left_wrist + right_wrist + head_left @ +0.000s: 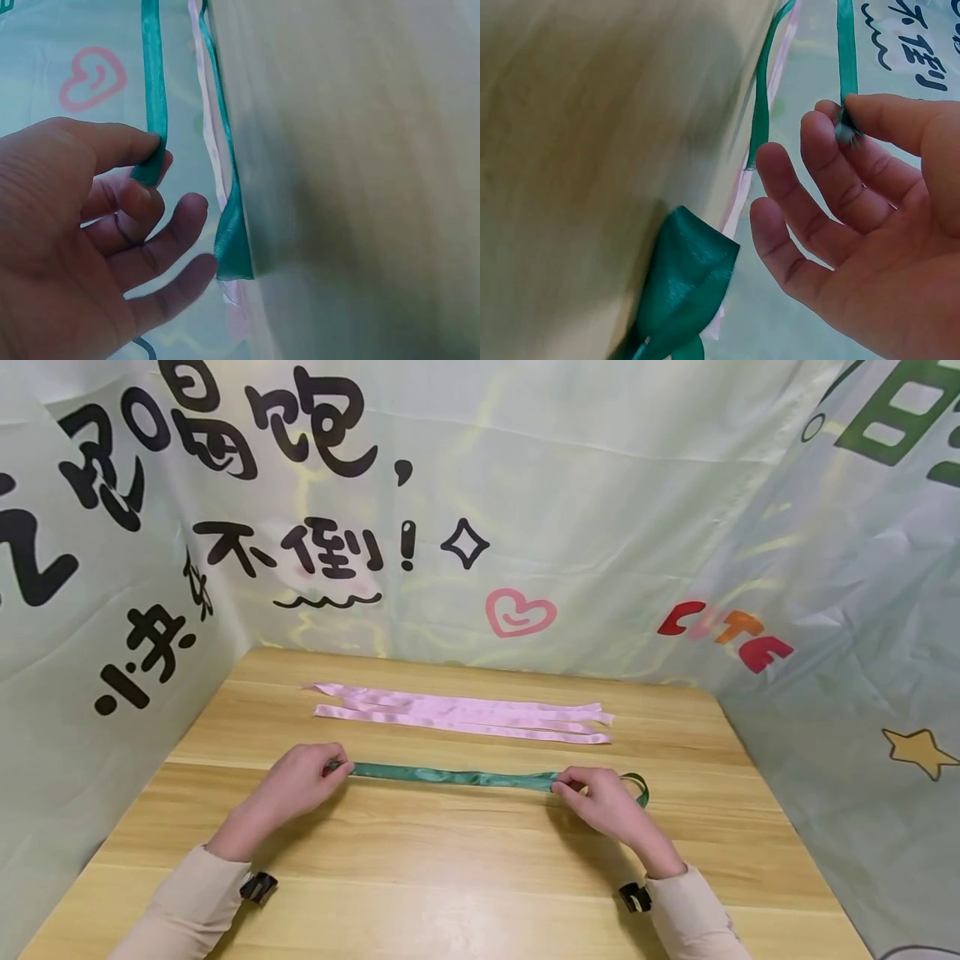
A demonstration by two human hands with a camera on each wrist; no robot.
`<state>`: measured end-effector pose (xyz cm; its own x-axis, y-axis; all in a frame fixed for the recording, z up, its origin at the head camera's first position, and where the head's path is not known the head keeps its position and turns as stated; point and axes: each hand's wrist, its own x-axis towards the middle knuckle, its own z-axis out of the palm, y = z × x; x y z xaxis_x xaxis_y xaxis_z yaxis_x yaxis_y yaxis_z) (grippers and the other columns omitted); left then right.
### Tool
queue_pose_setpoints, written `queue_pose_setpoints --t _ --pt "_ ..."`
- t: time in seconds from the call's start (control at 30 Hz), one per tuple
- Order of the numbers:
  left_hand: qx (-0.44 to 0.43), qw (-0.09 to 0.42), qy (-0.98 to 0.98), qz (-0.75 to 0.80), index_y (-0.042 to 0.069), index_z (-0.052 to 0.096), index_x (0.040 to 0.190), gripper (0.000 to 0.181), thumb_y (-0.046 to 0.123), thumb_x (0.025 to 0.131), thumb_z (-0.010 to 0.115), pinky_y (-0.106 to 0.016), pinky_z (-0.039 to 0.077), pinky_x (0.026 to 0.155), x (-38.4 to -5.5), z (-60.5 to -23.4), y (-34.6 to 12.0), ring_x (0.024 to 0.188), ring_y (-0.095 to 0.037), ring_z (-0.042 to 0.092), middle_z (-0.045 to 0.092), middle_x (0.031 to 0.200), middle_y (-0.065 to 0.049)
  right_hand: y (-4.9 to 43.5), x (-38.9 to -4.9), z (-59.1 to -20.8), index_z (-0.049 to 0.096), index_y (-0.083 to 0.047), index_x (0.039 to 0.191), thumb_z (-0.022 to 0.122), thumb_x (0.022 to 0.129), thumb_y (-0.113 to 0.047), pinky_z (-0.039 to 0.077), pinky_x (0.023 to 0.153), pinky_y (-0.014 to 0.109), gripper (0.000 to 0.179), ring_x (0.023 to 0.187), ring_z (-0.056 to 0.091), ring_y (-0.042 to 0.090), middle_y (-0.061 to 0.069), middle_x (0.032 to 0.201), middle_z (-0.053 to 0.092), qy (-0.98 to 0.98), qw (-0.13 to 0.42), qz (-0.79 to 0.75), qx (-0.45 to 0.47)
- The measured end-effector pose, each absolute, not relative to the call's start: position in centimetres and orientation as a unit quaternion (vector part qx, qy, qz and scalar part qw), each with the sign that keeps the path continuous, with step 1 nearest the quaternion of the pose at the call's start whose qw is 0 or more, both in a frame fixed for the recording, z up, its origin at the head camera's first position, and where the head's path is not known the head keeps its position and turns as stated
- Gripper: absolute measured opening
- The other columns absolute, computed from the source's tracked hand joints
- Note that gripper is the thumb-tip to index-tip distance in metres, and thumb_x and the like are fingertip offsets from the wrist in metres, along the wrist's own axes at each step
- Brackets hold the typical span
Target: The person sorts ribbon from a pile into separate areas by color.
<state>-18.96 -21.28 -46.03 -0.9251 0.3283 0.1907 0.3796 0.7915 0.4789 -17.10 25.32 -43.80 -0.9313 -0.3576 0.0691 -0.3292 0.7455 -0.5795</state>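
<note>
A satin green ribbon is stretched nearly straight from side to side between the two hands. My left hand pinches its left end between thumb and index finger, the other fingers loosely bent. At the opposite end my right hand pinches it the same way; a slightly frayed tip shows at the fingertips. Below the held ribbon, more green ribbon lies along the table in the left wrist view. Beyond the right hand, a green loop curls up, seen close as a folded green ribbon in the right wrist view.
Several pink ribbons lie side by side across the table behind the hands. The wooden table is bounded at back and sides by a printed cloth. Black clips sit at both cuffs.
</note>
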Motion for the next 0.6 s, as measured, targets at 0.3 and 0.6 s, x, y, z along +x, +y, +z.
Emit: queue_pose_setpoints --t 0.3,0.6 --pt "-0.164 0.011 -0.96 -0.227 0.016 0.063 0.076 0.022 0.017 0.096 0.073 -0.025 0.033 0.057 -18.6 -46.4 -21.2 0.057 -0.01 0.041 0.05 0.063 0.006 24.8 -17.4 -44.8 0.071 -0.013 0.084 0.068 0.103 -0.018 0.04 0.058 0.024 0.02 0.056 0.044 0.004 -0.008 0.065 0.055 0.934 0.048 -0.303 -0.183" --pt "-0.167 0.01 -0.962 -0.218 0.018 0.057 0.07 0.03 0.017 0.096 0.074 -0.026 0.032 0.058 -18.9 -46.6 -20.8 0.057 -0.01 0.041 0.044 0.061 0.006 24.6 -17.5 -45.1 0.069 -0.013 0.08 0.068 0.103 -0.018 0.038 0.057 0.024 0.023 0.055 0.042 0.003 -0.008 0.064 0.053 0.937 0.047 -0.291 -0.185"
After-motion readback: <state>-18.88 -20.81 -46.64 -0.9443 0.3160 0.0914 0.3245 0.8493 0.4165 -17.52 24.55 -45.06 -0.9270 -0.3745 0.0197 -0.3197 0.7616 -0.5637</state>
